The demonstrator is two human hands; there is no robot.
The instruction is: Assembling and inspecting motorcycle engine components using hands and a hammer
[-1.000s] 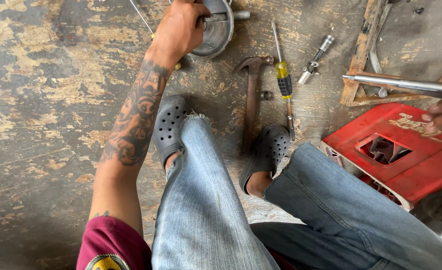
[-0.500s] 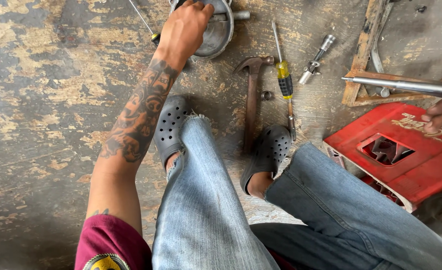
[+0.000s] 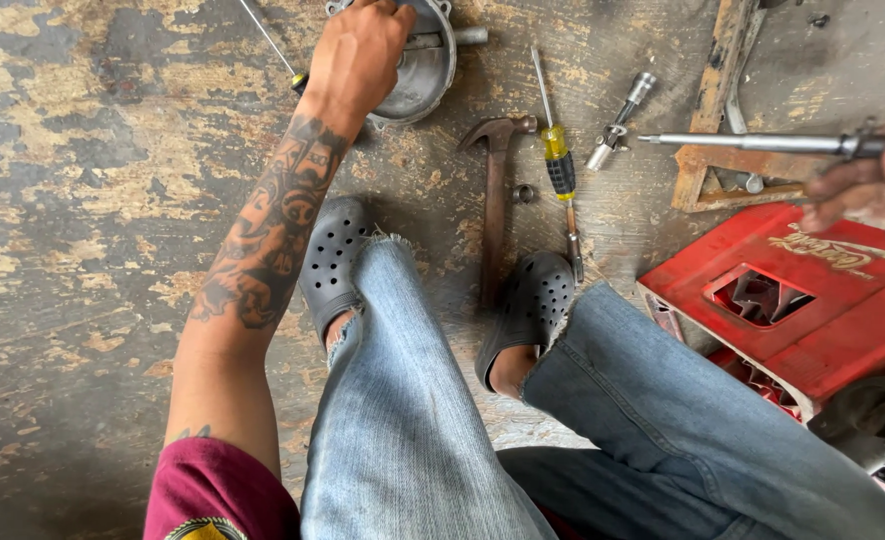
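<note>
Fingers of left hand (image 3: 358, 55) curl over rim of round metal housing (image 3: 418, 65) lying on the worn floor (image 3: 83, 200), gripping it. Right hand (image 3: 878, 185) at frame edge closes around a steel rod (image 3: 743, 143), over a red crate (image 3: 793, 300). Hammer (image 3: 495, 190) and yellow-handled screwdriver (image 3: 560, 165) lie near the feet. Risk, as judged: one-handed hold may let housing slide; rod tip could swing into tools.

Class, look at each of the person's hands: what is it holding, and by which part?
The left hand grips the round metal housing by its left rim. The right hand holds a metal rod at its right end.
</note>
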